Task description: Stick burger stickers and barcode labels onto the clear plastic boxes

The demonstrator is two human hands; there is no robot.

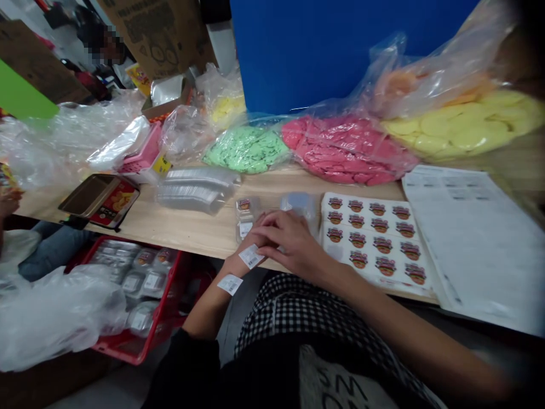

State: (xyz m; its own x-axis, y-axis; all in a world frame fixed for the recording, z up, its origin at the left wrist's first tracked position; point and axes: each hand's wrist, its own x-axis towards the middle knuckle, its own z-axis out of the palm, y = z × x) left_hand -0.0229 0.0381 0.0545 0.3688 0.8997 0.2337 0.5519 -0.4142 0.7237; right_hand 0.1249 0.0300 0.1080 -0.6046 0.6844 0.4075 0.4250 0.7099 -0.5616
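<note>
My left hand (251, 237) is at the table's front edge, mostly covered by my right hand, so its fingers are hidden. Two white barcode labels cling to my left arm: an upper label (251, 257) at the wrist and a lower label (230, 284) on the forearm. Crossing over from the right, my right hand (292, 244) touches the upper label's edge with closed fingertips. Just beyond the hands lies a clear plastic box (244, 211) with a burger sticker and a white label. Another clear container (298, 203) sits beside it, partly hidden.
Burger sticker sheets (378, 241) and printed label sheets (472, 227) lie right. Behind are bags of green (247, 149), pink (349, 147) and yellow discs (468, 122). Stacked clear plastic pieces (196, 187) lie left. A red crate (159, 318) holds packed boxes below. Another person's hand (9, 201) shows far left.
</note>
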